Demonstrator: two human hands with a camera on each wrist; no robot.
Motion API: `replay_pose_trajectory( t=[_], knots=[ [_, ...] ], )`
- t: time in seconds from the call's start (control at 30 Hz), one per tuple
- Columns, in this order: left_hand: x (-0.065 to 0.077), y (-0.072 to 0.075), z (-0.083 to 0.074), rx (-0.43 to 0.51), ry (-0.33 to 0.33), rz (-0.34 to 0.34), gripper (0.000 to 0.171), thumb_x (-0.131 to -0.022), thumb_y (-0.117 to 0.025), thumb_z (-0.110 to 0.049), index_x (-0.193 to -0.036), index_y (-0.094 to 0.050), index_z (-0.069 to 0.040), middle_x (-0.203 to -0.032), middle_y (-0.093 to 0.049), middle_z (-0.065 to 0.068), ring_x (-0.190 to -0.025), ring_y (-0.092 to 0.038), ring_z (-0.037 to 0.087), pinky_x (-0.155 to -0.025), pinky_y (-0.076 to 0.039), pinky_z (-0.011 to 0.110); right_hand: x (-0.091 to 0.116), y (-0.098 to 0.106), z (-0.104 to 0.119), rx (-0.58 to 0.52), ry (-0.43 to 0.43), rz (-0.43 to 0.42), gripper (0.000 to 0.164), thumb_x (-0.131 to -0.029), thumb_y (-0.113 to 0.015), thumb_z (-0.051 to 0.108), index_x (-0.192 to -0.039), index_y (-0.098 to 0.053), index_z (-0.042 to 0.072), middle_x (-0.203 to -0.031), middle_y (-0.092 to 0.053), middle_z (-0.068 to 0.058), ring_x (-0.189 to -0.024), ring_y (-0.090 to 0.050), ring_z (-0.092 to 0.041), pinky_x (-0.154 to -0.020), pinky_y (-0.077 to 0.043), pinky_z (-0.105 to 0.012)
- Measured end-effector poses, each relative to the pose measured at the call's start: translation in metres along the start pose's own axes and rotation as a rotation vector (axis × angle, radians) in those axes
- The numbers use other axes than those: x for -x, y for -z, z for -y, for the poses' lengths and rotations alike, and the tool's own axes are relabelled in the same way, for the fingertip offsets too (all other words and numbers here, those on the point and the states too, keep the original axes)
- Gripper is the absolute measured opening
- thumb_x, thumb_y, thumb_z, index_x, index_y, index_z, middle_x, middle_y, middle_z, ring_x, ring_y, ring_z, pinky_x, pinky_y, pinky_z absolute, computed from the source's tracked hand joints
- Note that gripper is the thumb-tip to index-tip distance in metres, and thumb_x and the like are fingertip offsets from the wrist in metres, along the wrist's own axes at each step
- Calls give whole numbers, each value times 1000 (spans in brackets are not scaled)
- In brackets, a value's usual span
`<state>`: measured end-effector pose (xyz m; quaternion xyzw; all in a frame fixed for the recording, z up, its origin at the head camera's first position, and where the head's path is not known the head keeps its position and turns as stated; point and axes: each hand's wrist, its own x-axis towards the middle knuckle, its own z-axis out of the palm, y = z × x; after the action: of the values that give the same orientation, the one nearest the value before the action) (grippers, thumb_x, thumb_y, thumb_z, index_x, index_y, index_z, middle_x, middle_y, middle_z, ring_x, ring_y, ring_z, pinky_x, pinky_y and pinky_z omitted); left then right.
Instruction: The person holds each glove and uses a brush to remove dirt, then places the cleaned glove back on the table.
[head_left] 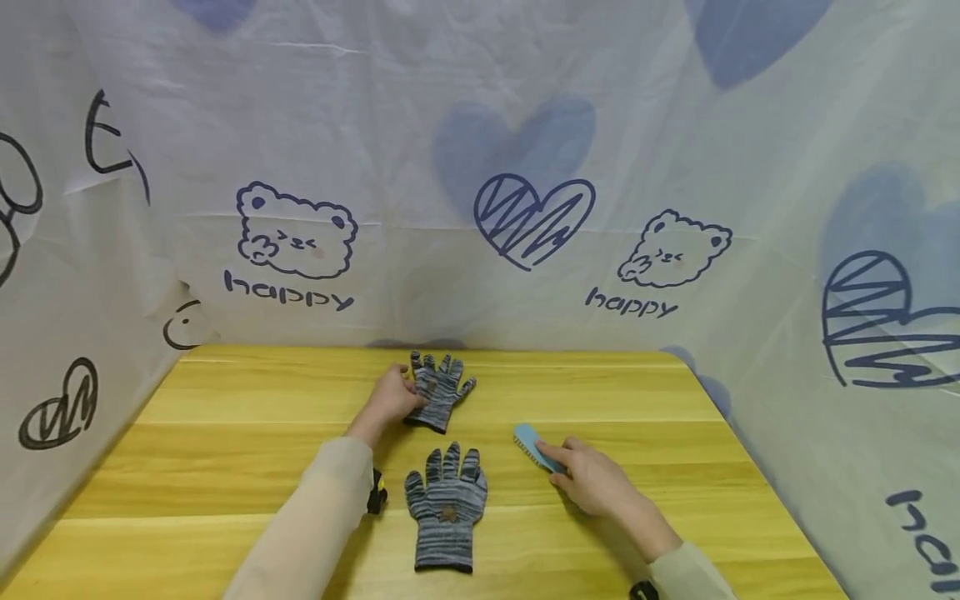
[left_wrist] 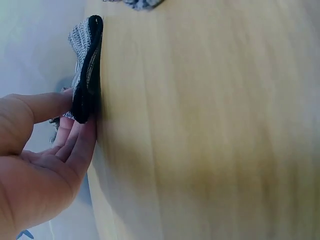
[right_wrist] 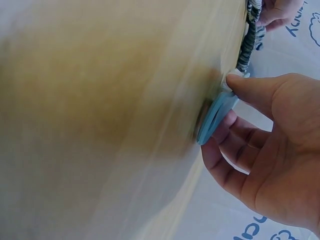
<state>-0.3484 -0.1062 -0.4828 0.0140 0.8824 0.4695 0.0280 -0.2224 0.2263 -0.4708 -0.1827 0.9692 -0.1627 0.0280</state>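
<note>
Toward the back of the table, my left hand (head_left: 393, 395) pinches the side of a grey striped knit glove (head_left: 442, 392) near its cuff. Thumb and fingers lie on either side of the dark cuff (left_wrist: 83, 100) in the left wrist view. A second matching glove (head_left: 450, 533) lies flat nearer me, fingers pointing away, with a brown patch (head_left: 448, 512) on it. To the right of the gloves, my right hand (head_left: 592, 479) grips a light blue brush (head_left: 529, 437) by one end, bristles toward the table. The right wrist view shows thumb and fingers around the brush (right_wrist: 218, 116).
The yellow wood-grain table (head_left: 225, 467) ends at a pale hanging sheet (head_left: 420, 275) printed with hearts and bears. The sheet also closes off both sides. Dark bands sit on both wrists, the left one (head_left: 377, 492) close to the near glove.
</note>
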Motion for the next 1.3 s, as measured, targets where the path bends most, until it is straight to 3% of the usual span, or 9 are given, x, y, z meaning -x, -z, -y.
replay_pose_trajectory(
  t=[0.2, 0.33, 0.43, 0.7, 1.03, 1.2, 1.3],
  knots=[
    [2, 3, 2, 61, 29, 36, 62, -90, -73, 7, -144, -46, 19, -90, -58, 14, -80, -53, 22, -72, -50, 31, 1, 0, 0, -12, -9, 2, 53, -98, -73, 12, -149, -59, 16, -96, -57, -1, -69, -46, -13, -57, -40, -28],
    [3, 4, 5, 99, 63, 50, 60, -93, -71, 6, -146, -45, 17, -121, -62, 32, -110, -62, 38, -95, -57, 40, 0, 0, 1, -36, -14, 10, 53, -98, -72, 10, -150, -58, 14, -93, -54, -2, -68, -45, -15, -58, -39, -29],
    [4, 6, 7, 125, 85, 66, 59, -96, -67, 5, -149, -42, 16, -142, -53, 36, -132, -53, 46, -108, -51, 49, -1, -1, 2, -73, -26, 18, 52, -100, -69, 7, -151, -57, 13, -93, -53, -4, -69, -45, -16, -58, -39, -29],
    [5, 13, 16, 191, 76, 84, 58, -96, -65, 2, -146, -41, 21, -146, -48, 39, -139, -46, 48, -115, -43, 52, -3, -3, 5, -186, -39, 3, 50, -105, -58, 1, -153, -51, 7, -98, -52, -8, -73, -46, -16, -59, -40, -27],
    [9, 17, 25, 508, 178, 109, 66, -100, -58, 7, -156, -24, 17, -160, -29, 37, -145, -39, 46, -118, -39, 51, -11, -3, 11, -304, -60, -124, 53, -109, -51, 4, -160, -41, 11, -106, -50, -11, -78, -45, -17, -61, -39, -26],
    [12, 19, 24, 611, 185, 118, 69, -101, -57, 6, -158, -19, 15, -161, -26, 38, -149, -31, 46, -122, -32, 51, -15, -4, 16, -337, -23, -238, 54, -108, -52, 2, -160, -41, 9, -111, -52, -15, -86, -49, -20, -68, -45, -29],
    [14, 19, 23, 665, 162, 123, 68, -103, -55, 6, -159, -19, 15, -160, -28, 37, -150, -32, 43, -122, -34, 48, -18, -4, 18, -341, -1, -313, 54, -107, -54, 1, -159, -43, 9, -112, -54, -16, -89, -52, -21, -74, -47, -32]
  ],
)
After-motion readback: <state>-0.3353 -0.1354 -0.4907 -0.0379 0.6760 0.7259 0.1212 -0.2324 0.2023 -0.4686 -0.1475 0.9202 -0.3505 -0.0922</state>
